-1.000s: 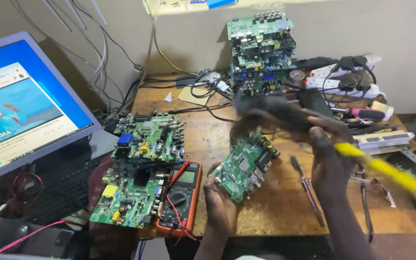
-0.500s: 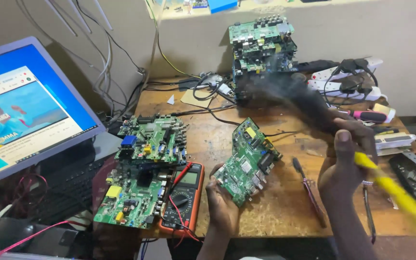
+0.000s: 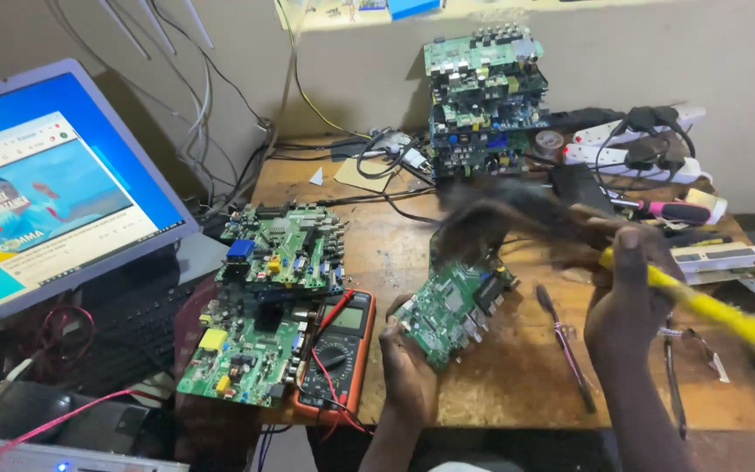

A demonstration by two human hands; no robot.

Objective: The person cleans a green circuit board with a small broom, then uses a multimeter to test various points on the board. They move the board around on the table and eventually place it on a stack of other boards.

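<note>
Green and tilted on the wooden workbench (image 3: 517, 393), a circuit board (image 3: 454, 308) is sitting near the front middle, its near corner being gripped by the left hand (image 3: 408, 371), whose fingers are wrapping round the board's lower edge. The right hand (image 3: 626, 310) is closing its fingers round the yellow handle (image 3: 709, 308) of a brush, whose dark bristles (image 3: 509, 214) are showing only as a blur over the board's far end, so whether they are touching it cannot be told. That blur is also hiding part of the bench behind.

Just right of the board, a screwdriver (image 3: 565, 358) is lying on the wood, and further right a pair of thin tools is lying beside the right wrist. To the left, an orange multimeter (image 3: 335, 354) with red leads is resting just beside two more green boards (image 3: 259, 323) that are overlapping each other. A stack of circuit boards (image 3: 481, 96) is standing against the back wall, with a white power strip (image 3: 631, 144) and black plugs next to it. At the far left, a laptop screen (image 3: 54, 183) is glowing blue, with cables hanging down the wall behind it.
</note>
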